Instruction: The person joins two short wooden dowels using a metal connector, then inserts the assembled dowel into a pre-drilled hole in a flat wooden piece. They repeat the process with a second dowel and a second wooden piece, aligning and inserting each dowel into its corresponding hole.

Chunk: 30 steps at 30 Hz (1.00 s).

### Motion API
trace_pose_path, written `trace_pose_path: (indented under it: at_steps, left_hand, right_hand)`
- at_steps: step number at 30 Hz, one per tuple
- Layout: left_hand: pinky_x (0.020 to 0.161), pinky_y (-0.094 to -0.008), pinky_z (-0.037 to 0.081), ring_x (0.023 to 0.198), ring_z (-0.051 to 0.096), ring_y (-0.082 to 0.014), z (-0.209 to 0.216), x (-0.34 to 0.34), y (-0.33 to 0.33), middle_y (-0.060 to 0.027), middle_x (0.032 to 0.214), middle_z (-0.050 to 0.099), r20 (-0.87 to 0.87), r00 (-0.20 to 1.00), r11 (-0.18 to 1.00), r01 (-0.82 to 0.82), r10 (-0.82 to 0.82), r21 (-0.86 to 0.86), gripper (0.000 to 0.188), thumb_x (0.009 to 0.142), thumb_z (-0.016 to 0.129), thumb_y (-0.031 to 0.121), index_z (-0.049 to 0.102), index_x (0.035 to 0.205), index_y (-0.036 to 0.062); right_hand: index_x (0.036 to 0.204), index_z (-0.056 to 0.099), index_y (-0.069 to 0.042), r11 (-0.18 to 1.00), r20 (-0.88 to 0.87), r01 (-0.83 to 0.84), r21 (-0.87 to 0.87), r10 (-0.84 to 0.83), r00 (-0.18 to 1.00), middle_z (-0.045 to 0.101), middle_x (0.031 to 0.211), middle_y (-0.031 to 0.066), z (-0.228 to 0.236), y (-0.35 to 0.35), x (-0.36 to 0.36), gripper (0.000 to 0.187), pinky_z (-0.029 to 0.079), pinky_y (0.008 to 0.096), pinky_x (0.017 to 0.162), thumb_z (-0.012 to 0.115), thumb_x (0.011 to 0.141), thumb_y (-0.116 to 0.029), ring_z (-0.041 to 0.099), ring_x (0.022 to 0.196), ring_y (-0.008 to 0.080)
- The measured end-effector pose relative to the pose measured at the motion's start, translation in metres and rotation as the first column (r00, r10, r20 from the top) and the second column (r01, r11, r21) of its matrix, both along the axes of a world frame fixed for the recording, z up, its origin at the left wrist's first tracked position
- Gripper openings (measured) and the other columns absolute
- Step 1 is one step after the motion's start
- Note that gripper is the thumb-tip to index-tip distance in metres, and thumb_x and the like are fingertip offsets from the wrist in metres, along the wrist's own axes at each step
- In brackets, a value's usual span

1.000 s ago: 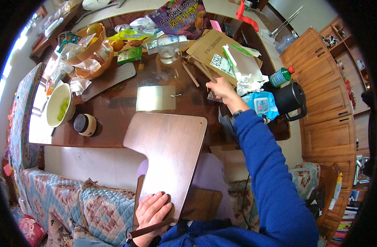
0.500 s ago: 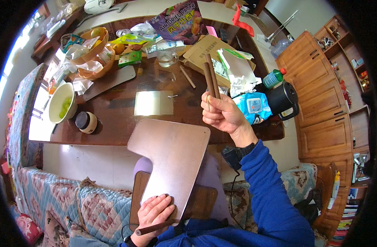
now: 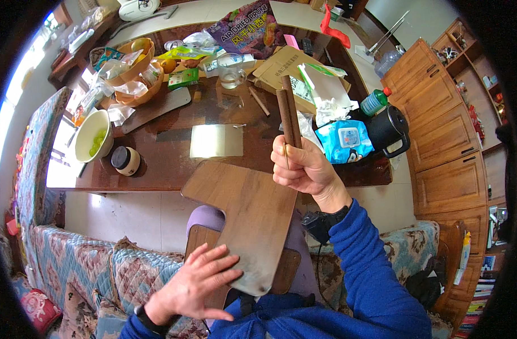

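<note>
Two dark brown wooden rods (image 3: 289, 113) stand upright in my right hand (image 3: 304, 166), whose fingers are closed round their lower ends. A thin brass-coloured pin (image 3: 286, 151) shows beside its fingers. An L-shaped brown wooden panel (image 3: 241, 217) lies across my lap, its lower end worn pale and shiny. Near that lower end my left hand (image 3: 199, 282) is open, fingers spread, holding nothing; its fingertips overlap the panel's edge, and whether they touch I cannot tell. Under the panel, parts of another brown board (image 3: 286, 271) stick out.
On the dark table (image 3: 168, 178) are a bowl of green grapes (image 3: 93, 138), a dark-lidded jar (image 3: 126, 161), a flat board (image 3: 159, 109), a short stick (image 3: 259, 101), a glass mug (image 3: 231, 73), blue wipes (image 3: 344, 141) and a black kettle (image 3: 389, 130). A quilted sofa (image 3: 145, 274) is behind.
My left hand has lifted off the panel and spread its fingers; the rod it held no longer shows. The panel has tilted, losing its glare. My right hand still grips its rods.
</note>
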<state>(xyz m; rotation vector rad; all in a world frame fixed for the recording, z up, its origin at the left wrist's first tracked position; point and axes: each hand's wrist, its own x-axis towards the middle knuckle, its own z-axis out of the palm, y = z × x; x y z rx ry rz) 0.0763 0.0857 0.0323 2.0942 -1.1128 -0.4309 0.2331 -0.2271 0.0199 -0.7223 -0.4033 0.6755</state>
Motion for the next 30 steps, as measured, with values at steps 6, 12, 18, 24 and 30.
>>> trace_pose_path:
  at_steps: [6,12,18,24,30]
  left_hand:
    - [0.084,-0.0318,0.052,0.096,0.067,-0.0215,0.005,0.079,-0.026,-0.0151,0.105,0.070,-0.361,0.851,0.855,-0.473,0.381,-0.212,0.036,0.090,0.071,0.022,0.066,0.117,-0.0006]
    - [0.067,-0.0235,0.049,0.076,0.059,-0.0070,-0.007,0.117,-0.096,-0.0023,0.082,0.069,-0.621,0.706,0.722,-0.620,0.341,-0.307,0.022,0.090,0.074,0.018,0.072,0.101,-0.0016]
    - [0.068,-0.0228,0.048,0.076,0.058,-0.0063,-0.010,0.114,-0.111,-0.0013,0.082,0.069,-0.642,0.702,0.637,-0.654,0.308,-0.408,0.021,0.089,0.076,0.018,0.072,0.098,-0.0011]
    - [0.069,-0.0221,0.048,0.076,0.058,-0.0056,-0.012,0.111,-0.112,-0.0008,0.082,0.069,-0.654,0.682,0.605,-0.683,0.328,-0.410,0.018,0.091,0.073,0.015,0.072,0.098,-0.0017]
    - [0.070,-0.0222,0.050,0.077,0.060,-0.0062,-0.013,0.109,-0.108,-0.0022,0.083,0.070,-0.683,0.664,0.615,-0.684,0.303,-0.391,0.018,0.092,0.071,0.014,0.072,0.101,-0.0022]
  right_hand:
    - [0.097,0.053,-0.010,0.998,-0.057,0.022,0.067,-0.018,0.998,0.034,0.066,-0.0080,-0.002,0.013,-0.004,0.024,0.026,0.0198,0.047,0.064,0.098,-0.031,0.029,0.049,0.0023]
    - [0.095,0.051,-0.010,0.994,-0.056,0.109,0.025,-0.107,0.993,0.035,0.065,-0.0074,-0.010,0.023,-0.008,0.026,0.025,0.0203,0.047,0.065,0.097,-0.032,0.029,0.052,0.0030]
    - [0.100,0.057,-0.005,0.953,0.077,0.255,-0.166,-0.245,0.966,0.048,0.072,-0.0049,-0.011,0.020,-0.011,0.027,0.037,0.0202,0.054,0.066,0.096,-0.030,0.043,0.059,0.0044]
    - [0.101,0.059,-0.004,0.913,0.063,0.331,-0.238,-0.325,0.943,0.054,0.077,-0.0036,-0.010,0.028,-0.018,0.026,0.041,0.0195,0.056,0.069,0.095,-0.028,0.050,0.064,0.0047]
    - [0.099,0.062,-0.001,0.887,0.059,0.327,-0.325,-0.326,0.944,0.062,0.082,0.0018,-0.005,0.024,-0.020,0.026,0.047,0.0218,0.060,0.073,0.091,-0.023,0.057,0.067,0.0079]
